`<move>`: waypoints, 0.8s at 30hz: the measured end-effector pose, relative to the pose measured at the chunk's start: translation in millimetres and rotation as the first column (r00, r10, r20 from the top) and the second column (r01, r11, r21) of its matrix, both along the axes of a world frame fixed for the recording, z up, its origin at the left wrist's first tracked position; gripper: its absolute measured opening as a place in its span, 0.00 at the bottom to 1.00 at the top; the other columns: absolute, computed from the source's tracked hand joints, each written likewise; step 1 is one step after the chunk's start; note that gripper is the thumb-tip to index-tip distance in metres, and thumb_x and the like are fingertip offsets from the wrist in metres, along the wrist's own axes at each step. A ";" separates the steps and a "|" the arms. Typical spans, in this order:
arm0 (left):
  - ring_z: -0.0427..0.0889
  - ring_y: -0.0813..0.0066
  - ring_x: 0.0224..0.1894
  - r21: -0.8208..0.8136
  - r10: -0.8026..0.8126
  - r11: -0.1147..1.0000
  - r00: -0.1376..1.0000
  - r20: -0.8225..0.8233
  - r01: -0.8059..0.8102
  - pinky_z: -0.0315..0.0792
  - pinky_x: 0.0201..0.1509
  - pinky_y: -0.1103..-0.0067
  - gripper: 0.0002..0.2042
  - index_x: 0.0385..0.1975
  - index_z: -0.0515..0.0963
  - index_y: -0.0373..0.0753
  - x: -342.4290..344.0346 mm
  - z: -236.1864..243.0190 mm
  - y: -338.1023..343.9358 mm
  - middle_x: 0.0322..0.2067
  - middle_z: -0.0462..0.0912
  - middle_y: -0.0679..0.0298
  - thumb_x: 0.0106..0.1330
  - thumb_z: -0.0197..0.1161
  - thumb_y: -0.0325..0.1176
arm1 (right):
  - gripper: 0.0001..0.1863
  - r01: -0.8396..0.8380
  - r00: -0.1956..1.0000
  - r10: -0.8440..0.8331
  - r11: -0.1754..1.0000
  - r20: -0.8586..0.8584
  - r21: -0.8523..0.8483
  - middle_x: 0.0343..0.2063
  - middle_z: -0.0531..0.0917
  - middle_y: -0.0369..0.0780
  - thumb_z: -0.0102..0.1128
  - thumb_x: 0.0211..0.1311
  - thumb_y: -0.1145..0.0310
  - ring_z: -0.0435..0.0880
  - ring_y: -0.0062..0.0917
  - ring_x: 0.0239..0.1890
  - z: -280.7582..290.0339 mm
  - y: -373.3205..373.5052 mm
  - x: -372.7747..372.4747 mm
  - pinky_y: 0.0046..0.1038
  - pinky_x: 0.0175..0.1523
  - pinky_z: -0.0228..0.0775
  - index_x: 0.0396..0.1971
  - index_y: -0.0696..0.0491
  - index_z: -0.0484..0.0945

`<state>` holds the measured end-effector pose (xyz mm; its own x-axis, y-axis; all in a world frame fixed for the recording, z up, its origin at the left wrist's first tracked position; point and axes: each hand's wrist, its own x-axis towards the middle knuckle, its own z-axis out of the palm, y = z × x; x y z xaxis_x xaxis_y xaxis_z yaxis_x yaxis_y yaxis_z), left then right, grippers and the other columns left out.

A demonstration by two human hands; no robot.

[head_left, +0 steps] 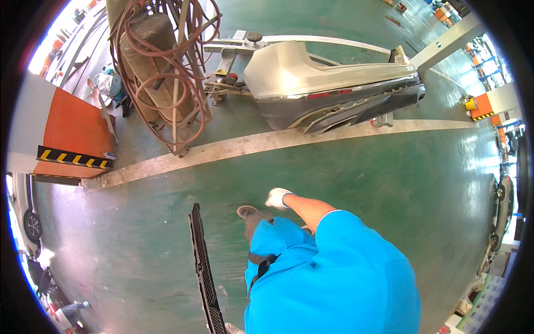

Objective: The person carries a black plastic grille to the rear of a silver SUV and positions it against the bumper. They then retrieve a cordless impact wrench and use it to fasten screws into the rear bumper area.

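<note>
A long, narrow black car trim panel [203, 264] with a ribbed, grille-like face hangs upright at my left side. At its lower end, at the picture's bottom edge, a bit of my gloved left hand [233, 329] shows, closed on the panel; most of that hand is cut off. My right hand [277, 198], in a white glove, is held out in front of my body over the green floor. Its fingers look curled in, with nothing visible in them.
A silver and grey car bumper [334, 80] rests on a stand ahead. Left of it are gas cylinders [150, 39] wrapped in red hoses [146, 92]. An orange and white pillar [72, 131] stands at the left. A pale line [222, 146] crosses the green floor.
</note>
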<state>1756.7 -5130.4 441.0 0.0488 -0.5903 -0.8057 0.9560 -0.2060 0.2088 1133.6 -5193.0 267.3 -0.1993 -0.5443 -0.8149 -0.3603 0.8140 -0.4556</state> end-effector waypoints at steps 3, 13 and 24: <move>0.80 0.55 0.52 -0.160 0.030 0.985 0.856 0.516 0.062 0.79 0.54 0.70 0.26 0.63 0.68 0.32 -2.6 7.6 -42.9 0.54 0.76 0.42 0.63 0.63 0.22 | 0.22 0.030 0.999 -0.026 0.974 0.020 -0.223 0.35 0.87 0.48 0.62 0.53 0.55 0.86 0.36 0.36 31.2 -90.5 29.3 0.36 0.44 0.76 0.43 0.56 0.84; 0.83 0.47 0.45 0.382 -0.412 0.845 0.000 0.911 0.375 0.83 0.47 0.62 0.24 0.64 0.65 0.31 69.4 -3.3 -189.2 0.51 0.77 0.36 0.71 0.57 0.35 | 0.10 0.543 0.831 -0.520 0.835 0.197 -0.087 0.17 0.80 0.38 0.65 0.57 0.64 0.78 0.24 0.17 25.9 -163.5 110.8 0.29 0.21 0.68 0.23 0.55 0.81; 0.81 0.59 0.50 0.715 -0.343 0.554 -0.666 0.662 0.426 0.76 0.56 0.68 0.33 0.60 0.71 0.30 225.2 58.8 -346.0 0.49 0.81 0.45 0.56 0.76 0.37 | 0.11 0.485 0.846 -0.505 0.862 0.172 0.145 0.18 0.81 0.39 0.63 0.52 0.62 0.78 0.27 0.18 0.3 -173.5 356.9 0.33 0.25 0.72 0.22 0.55 0.82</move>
